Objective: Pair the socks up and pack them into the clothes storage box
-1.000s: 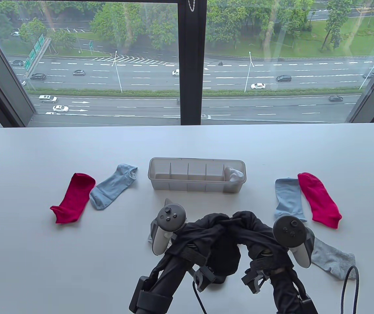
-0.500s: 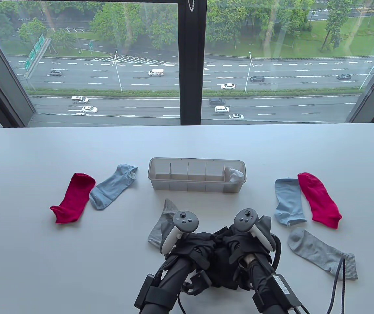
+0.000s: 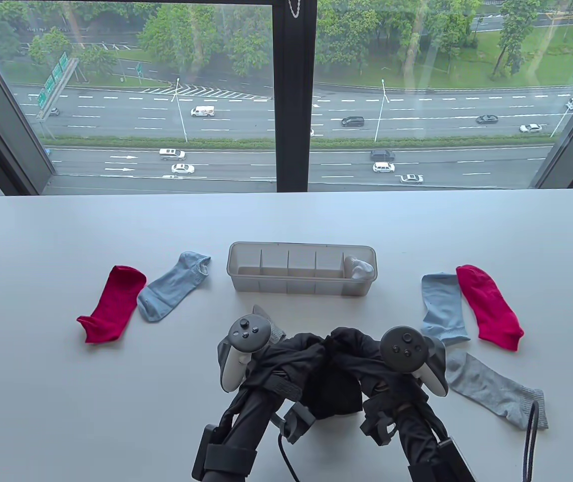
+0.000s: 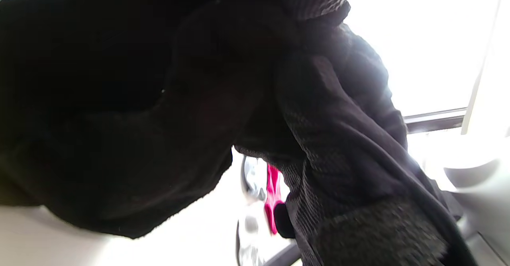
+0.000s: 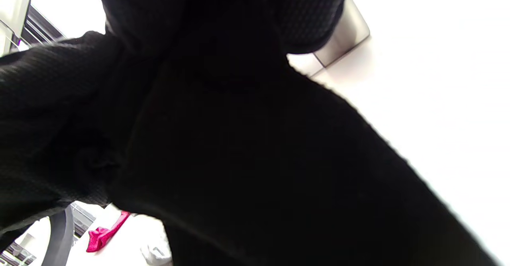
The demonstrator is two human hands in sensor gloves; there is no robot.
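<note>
I see both my hands, left hand and right hand, gripping a black sock at six o'clock of the storage box.

storage box mid-table, socks left, right, one sock inside

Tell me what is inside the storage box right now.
The storage box holds a white sock bundle in its rightmost compartment. The other four compartments look empty, though the near wall hides their lowest parts.
</note>
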